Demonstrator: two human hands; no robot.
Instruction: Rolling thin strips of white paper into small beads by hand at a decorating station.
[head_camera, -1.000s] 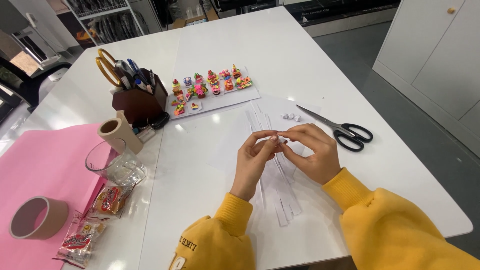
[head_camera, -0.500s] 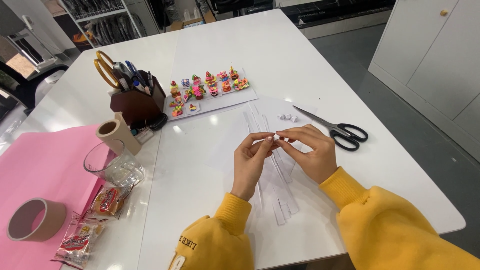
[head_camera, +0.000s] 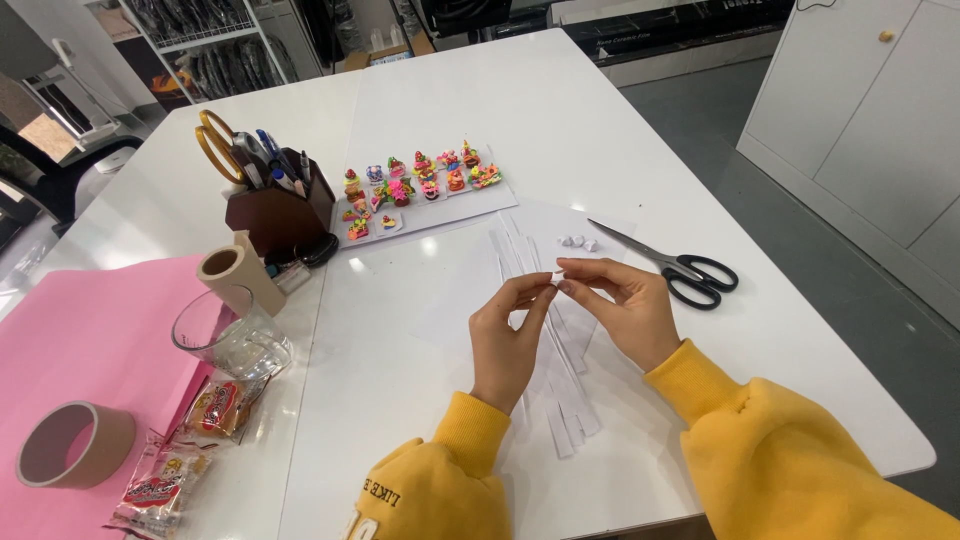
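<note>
**Both hands pinch one paper strip**

Left hand (head_camera: 508, 340) and right hand (head_camera: 622, 310) meet fingertip to fingertip, pinching a small paper strip (head_camera: 554, 287) between them above the worktop (head_camera: 420, 330). Cut strips (head_camera: 560, 400) run lengthwise beneath; scissors (head_camera: 672, 268) lie beyond the right hand.

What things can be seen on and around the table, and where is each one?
paper strips: several, white, under the hands
folded paper bits: about three, white, beside the scissors
scissors: one, black handles, right of the strips
miniature figures: many, multicoloured, on a white sheet
pen holder: one, dark brown, left of the figures
tape rolls: two, beige, left side
glass: one, clear
snack packets: two, near edge
pink sheet: one, far left
left hand: pinching a small white piece
right hand: pinching the same piece
</note>
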